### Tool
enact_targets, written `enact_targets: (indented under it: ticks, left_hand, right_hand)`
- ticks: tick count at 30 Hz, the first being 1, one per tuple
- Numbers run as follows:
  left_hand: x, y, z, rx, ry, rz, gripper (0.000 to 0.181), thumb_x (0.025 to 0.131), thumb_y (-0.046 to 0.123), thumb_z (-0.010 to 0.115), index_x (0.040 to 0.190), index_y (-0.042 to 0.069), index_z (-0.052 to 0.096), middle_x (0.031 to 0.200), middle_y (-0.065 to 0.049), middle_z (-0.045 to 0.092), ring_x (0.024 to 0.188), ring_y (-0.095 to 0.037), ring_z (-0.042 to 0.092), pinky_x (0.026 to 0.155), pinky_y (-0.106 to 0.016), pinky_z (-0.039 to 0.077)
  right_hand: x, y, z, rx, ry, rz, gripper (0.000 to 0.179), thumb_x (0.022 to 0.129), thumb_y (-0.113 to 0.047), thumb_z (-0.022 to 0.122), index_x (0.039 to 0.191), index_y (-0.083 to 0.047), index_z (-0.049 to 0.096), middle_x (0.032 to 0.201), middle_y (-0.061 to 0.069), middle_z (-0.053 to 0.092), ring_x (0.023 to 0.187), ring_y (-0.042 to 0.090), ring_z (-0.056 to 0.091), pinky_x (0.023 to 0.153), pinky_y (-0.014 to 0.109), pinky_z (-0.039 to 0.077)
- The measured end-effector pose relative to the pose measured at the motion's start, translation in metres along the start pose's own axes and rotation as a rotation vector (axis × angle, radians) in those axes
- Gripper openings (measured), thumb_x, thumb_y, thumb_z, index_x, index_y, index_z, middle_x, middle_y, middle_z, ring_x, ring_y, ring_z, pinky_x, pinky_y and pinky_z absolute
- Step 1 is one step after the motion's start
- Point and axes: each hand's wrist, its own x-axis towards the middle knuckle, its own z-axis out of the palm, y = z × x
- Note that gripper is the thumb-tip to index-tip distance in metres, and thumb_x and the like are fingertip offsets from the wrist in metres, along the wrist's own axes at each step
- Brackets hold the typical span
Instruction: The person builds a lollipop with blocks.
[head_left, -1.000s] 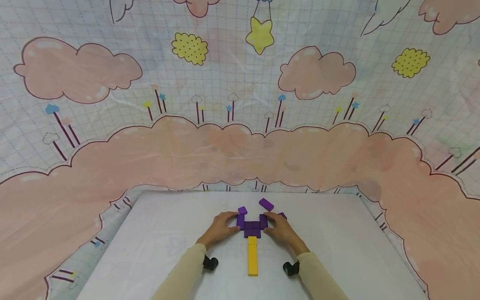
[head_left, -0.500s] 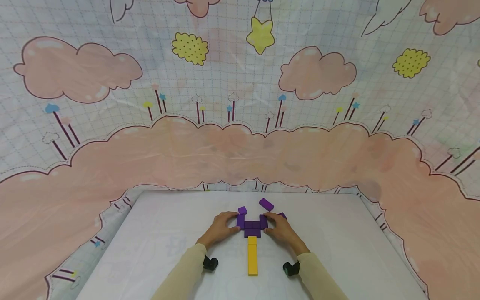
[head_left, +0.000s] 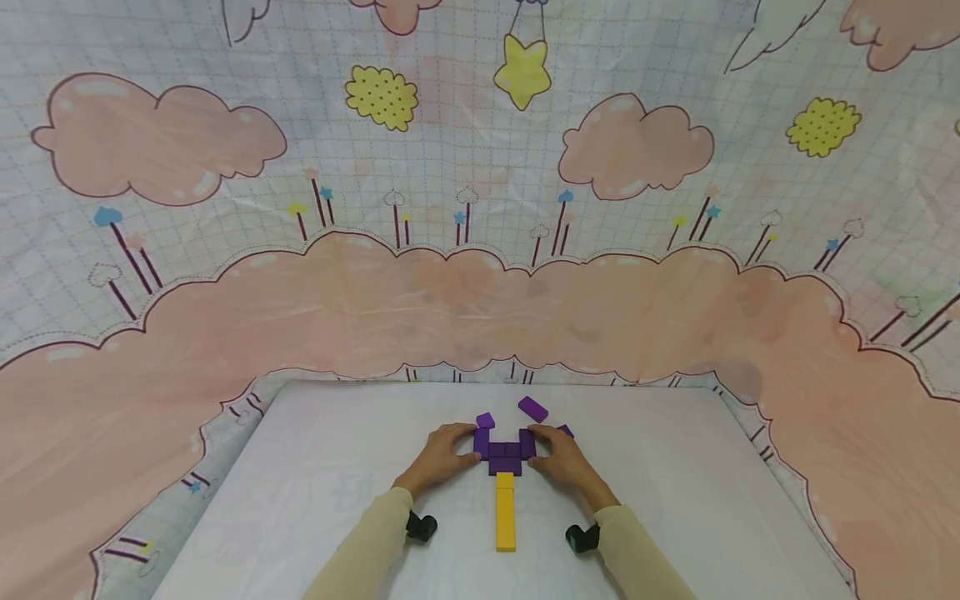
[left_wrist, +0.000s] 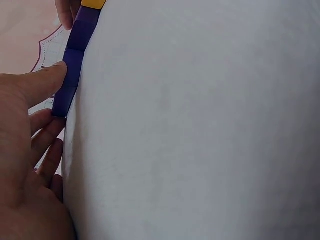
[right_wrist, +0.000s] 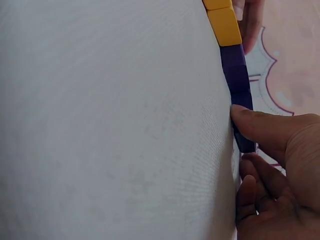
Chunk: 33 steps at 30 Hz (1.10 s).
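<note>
In the head view, my left hand [head_left: 437, 457] pinches an upright-lying purple block [head_left: 481, 446] at its two ends, thumb near and fingers far. My right hand [head_left: 562, 460] grips a matching purple block [head_left: 528, 446] the same way on the other side. Between them lie small purple blocks [head_left: 504, 450], above a wider purple block [head_left: 505, 467]. A column of yellow blocks [head_left: 506, 521] runs from there toward me. Both wrist views show a thumb against a dark purple block [left_wrist: 73, 67], also seen as a purple block [right_wrist: 242, 100] on the right.
A small purple block [head_left: 485, 421] lies just beyond the left purple block. Farther back sits a tilted purple block [head_left: 533, 408]. One more purple block [head_left: 566, 432] is partly hidden behind my right hand. Everything stands on a white tabletop [head_left: 337, 425] before a patterned cloth [head_left: 480, 308].
</note>
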Motion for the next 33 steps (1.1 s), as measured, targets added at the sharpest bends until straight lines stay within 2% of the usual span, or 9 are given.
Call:
enact_targets:
  ticks: [4,9,13,19,26,33]
  left_hand:
    - [0.001,-0.001,0.001,0.01,0.003,-0.005,0.057,0.089,0.033,0.072,0.139,0.012,0.054,0.145,-0.011,0.053,0.139,-0.035,0.041,0.118,-0.057,0.028]
    - [0.0,-0.001,0.001,0.028,0.01,0.018,0.057,0.088,0.031,0.072,0.138,0.01,0.055,0.143,-0.012,0.055,0.137,-0.035,0.043,0.118,-0.057,0.027]
    - [0.0,-0.002,0.001,0.039,0.019,0.043,0.056,0.088,0.03,0.072,0.137,0.009,0.055,0.142,-0.013,0.055,0.136,-0.036,0.044,0.117,-0.057,0.026]
    - [0.001,-0.003,0.002,0.028,0.024,0.037,0.056,0.089,0.03,0.071,0.138,0.011,0.054,0.143,-0.011,0.055,0.138,-0.034,0.043,0.119,-0.055,0.026]
    - [0.002,-0.004,0.002,0.026,0.026,0.043,0.056,0.089,0.031,0.071,0.138,0.011,0.055,0.143,-0.011,0.055,0.138,-0.034,0.043,0.119,-0.054,0.026]
    - [0.0,-0.003,0.003,0.024,0.022,0.042,0.056,0.089,0.03,0.071,0.138,0.011,0.054,0.143,-0.011,0.055,0.137,-0.034,0.043,0.119,-0.055,0.026]
  right_hand:
    - [-0.001,0.001,0.0,0.006,0.011,0.017,0.059,0.083,-0.011,0.077,0.138,-0.011,0.055,0.139,0.016,0.057,0.132,0.038,0.05,0.113,0.055,0.039]
    - [-0.005,0.001,-0.004,0.012,0.035,0.011,0.059,0.079,-0.01,0.08,0.134,-0.012,0.058,0.13,0.015,0.063,0.114,0.033,0.061,0.1,0.05,0.051]
    - [-0.009,0.0,-0.009,0.06,0.054,-0.008,0.057,0.079,-0.006,0.079,0.133,-0.011,0.059,0.124,0.016,0.067,0.105,0.029,0.065,0.092,0.045,0.056]
    - [-0.012,-0.004,-0.018,0.126,0.092,-0.033,0.049,0.082,-0.001,0.076,0.128,-0.01,0.062,0.12,0.014,0.068,0.101,0.025,0.067,0.085,0.038,0.059]
    - [-0.007,-0.016,-0.029,0.181,0.132,-0.089,0.04,0.085,0.001,0.071,0.124,-0.003,0.063,0.121,0.018,0.067,0.102,0.031,0.067,0.088,0.044,0.058]
    - [0.006,-0.024,-0.03,0.145,0.108,-0.09,0.04,0.088,-0.007,0.071,0.127,-0.005,0.062,0.124,0.017,0.066,0.106,0.031,0.065,0.088,0.043,0.058]
